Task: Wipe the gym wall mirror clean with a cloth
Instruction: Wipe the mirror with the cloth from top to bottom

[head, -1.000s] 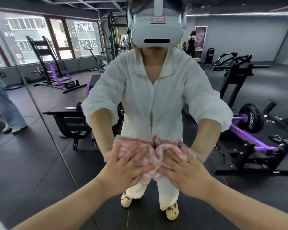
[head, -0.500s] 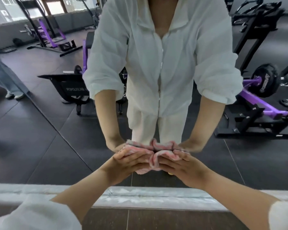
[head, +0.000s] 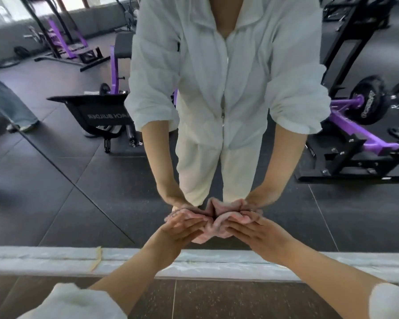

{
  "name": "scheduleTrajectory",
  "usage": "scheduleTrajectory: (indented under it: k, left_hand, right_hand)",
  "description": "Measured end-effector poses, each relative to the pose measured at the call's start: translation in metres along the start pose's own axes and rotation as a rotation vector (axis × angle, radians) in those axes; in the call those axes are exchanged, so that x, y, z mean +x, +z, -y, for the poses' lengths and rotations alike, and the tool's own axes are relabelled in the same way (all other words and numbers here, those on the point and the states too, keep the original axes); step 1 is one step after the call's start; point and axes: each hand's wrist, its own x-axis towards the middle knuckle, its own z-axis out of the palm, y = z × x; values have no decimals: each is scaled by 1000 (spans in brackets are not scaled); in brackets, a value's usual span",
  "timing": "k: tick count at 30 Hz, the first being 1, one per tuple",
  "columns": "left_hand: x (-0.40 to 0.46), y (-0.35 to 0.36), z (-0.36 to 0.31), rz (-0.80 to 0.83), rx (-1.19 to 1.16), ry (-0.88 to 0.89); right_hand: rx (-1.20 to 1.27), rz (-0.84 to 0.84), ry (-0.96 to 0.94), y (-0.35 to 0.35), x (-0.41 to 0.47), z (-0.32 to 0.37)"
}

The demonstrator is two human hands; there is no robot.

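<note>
Both hands are pressing the pink cloth (head: 213, 223) against the mirror (head: 83, 192), left hand (head: 179, 229) and right hand (head: 255, 230) side by side with fingers straight over the bunched fabric. Since a second ago they have been sliding down from chest height, now nearing the pale bottom ledge (head: 44, 259) just beneath them. That downstroke is probably finishing; glass to either side likely remains.

A bunched pink-and-white striped cloth (head: 213, 223) is pressed flat against the lower part of a large gym wall mirror (head: 55, 180), just above the mirror's pale bottom edge. The crumpled fabric folds upward at its centre, doubled by its reflection in the glass.
</note>
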Motion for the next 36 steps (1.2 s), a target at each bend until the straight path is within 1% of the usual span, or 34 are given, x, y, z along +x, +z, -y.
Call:
scheduleTrajectory:
  k: [1, 3, 5, 7, 9, 12, 14, 16, 18, 21, 27, 32, 36]
  left_hand:
    - [0, -9, 3, -68, 2, -50]
    - [4, -32, 17, -261, 26, -153]
    - [10, -61, 38, -395, -13, -215]
    - [16, -95, 63, -600, -99, -281]
    - [24, -125, 85, -747, -169, -380]
    - [36, -167, 115, -904, -217, -517]
    - [44, -204, 135, -1029, -258, -580]
    - [51, -241, 153, -1110, -277, -639]
    - [57, -268, 166, -1145, -261, -702]
    - [62, -284, 174, -1143, -213, -739]
    - [70, -258, 154, -1111, -144, -600]
    - [74, -226, 135, -1040, -83, -529]
    - [76, -210, 124, -1050, -50, -481]
  right_hand:
    - [-38, -100, 69, 2, -10, -10]
    - [-105, -234, 184, -1, -29, -36]
    - [-58, -372, 257, -7, -43, -65]
    - [45, -527, 384, -17, -61, -98]
    - [79, -648, 509, -24, -77, -129]
    - [90, -804, 610, -40, -90, -173]
    - [86, -907, 673, -49, -94, -198]
    - [100, -997, 727, -62, -94, -219]
    - [71, -1068, 790, -76, -96, -234]
    - [34, -1063, 805, -86, -99, -244]
    - [57, -967, 722, -71, -104, -233]
    - [22, -886, 671, -50, -101, -209]
    - [28, -836, 655, -41, -99, -193]
